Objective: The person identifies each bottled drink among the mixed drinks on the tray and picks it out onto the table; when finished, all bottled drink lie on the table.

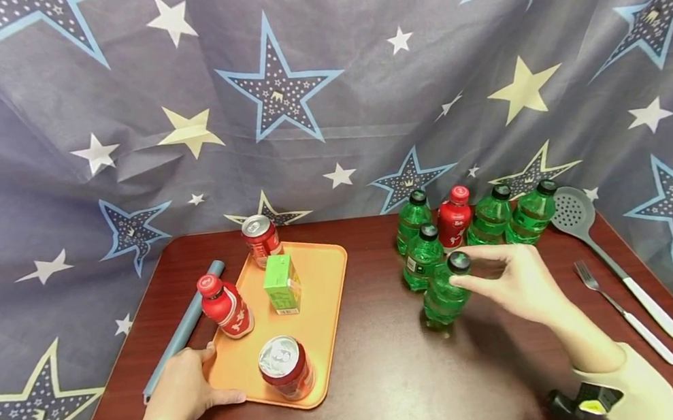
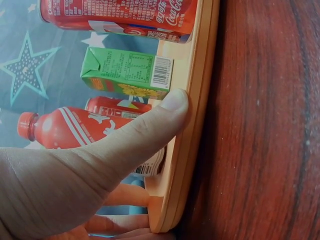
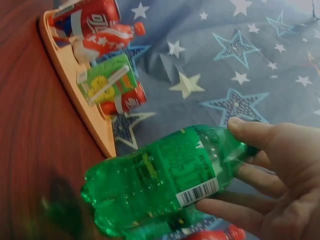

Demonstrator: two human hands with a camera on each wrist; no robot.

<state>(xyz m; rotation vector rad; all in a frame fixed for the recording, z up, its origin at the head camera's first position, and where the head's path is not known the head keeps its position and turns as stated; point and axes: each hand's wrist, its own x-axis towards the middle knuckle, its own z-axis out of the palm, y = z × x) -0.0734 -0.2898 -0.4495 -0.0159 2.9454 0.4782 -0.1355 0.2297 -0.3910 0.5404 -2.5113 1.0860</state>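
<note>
My right hand (image 1: 513, 280) grips a green plastic bottle (image 1: 446, 294) by its neck, just under the black cap. In the right wrist view that bottle (image 3: 155, 175) is tilted, with its base over the dark tabletop. My left hand (image 1: 185, 383) holds the near left corner of an orange tray (image 1: 316, 308), thumb along the front rim and fingers at the left side. On the tray stand a red bottle (image 1: 228, 307), a green drink carton (image 1: 283, 284), a red can (image 1: 287, 369) near the front and another red can (image 1: 262, 238) at the back.
Behind the held bottle stand several green bottles (image 1: 489, 214) and a red bottle (image 1: 454, 218). A slotted spatula (image 1: 619, 262) and a fork (image 1: 624, 313) lie at the right. A blue-grey rod (image 1: 183, 332) lies left of the tray. A star-patterned curtain (image 1: 357, 112) hangs behind the table.
</note>
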